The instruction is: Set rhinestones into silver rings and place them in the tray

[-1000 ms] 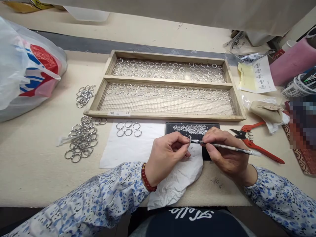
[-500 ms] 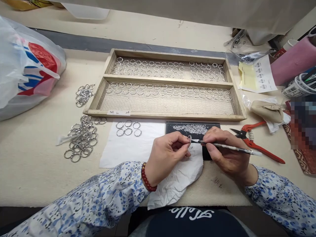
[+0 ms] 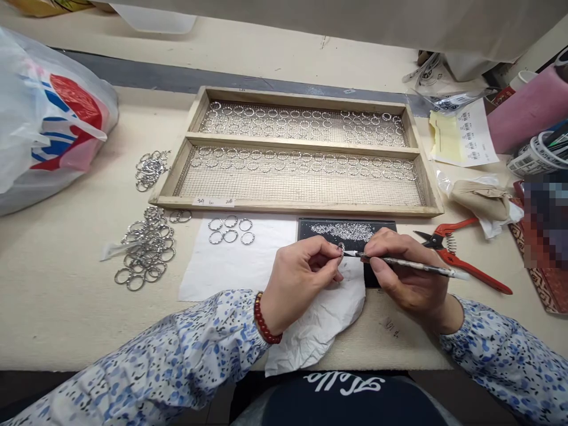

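Between the thumb and fingers of my left hand [image 3: 304,278] a small silver ring [image 3: 341,249] is pinched upright. My right hand [image 3: 408,275] is closed around a thin pen-like tool [image 3: 417,266], and its dark tip meets the ring or sits right beside it. Just behind the hands lies a black tray [image 3: 310,229] with a spread of tiny sparkling stones [image 3: 341,231]. White paper [image 3: 239,272] covers the table under and left of my left hand. Several silver rings [image 3: 231,236] rest on that paper in two rows.
A wooden mesh-bottomed frame [image 3: 302,207] with rows of rings stands behind. Loose ring piles [image 3: 146,251] lie at left, near a plastic bag [image 3: 57,124]. Red-handled pliers [image 3: 474,266] are right of my right hand. A pink roll [image 3: 528,109] and a cup [image 3: 539,154] stand far right.
Almost nothing differs. Both hands keep the ring and the tool in the same place, with at most a tiny shift of the tool.
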Motion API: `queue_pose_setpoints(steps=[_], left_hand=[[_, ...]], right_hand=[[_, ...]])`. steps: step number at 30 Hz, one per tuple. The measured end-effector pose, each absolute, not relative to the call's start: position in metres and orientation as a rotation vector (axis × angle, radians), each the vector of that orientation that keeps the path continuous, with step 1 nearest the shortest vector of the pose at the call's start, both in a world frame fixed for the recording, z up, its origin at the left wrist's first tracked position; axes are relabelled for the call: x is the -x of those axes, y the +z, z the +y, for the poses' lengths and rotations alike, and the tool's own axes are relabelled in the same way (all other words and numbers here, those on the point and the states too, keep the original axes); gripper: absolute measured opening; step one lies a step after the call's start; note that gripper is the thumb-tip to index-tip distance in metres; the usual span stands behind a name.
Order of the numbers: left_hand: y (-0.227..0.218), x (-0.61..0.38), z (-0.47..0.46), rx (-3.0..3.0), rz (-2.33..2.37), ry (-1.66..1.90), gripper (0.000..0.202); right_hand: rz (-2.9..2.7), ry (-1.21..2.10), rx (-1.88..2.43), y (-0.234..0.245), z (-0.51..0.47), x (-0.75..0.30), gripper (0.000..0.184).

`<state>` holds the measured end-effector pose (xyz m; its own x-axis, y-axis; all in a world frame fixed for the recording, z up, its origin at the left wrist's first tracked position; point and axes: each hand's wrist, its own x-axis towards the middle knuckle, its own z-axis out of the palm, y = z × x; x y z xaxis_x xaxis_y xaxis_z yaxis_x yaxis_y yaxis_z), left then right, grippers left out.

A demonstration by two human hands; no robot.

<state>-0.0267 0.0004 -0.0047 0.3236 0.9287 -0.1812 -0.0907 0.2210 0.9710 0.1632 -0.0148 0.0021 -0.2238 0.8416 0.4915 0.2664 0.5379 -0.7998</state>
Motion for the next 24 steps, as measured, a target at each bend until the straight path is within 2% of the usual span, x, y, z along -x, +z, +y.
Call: queue_pose_setpoints(steps=[9,16,24], left_hand=[[-0.004,0.0278,0.0008,-1.108,0.975,0.884,0.006],[-0.0055,0.0276,0.0018,-1.118,0.956,0.912,0.006],[-0.0039,0.0272,0.0011,-1.112,0.958,0.924,0.005]], right_hand=[[-1.736,0.679,0.933,0.004,-0.0144,-0.163,0.023],[-1.779,0.469,1.261,-0.0004,-0.0084,-0.1674,0.009],[-1.809,0.411,1.298,-0.0006,-0.0069,-0.1687,0.008]])
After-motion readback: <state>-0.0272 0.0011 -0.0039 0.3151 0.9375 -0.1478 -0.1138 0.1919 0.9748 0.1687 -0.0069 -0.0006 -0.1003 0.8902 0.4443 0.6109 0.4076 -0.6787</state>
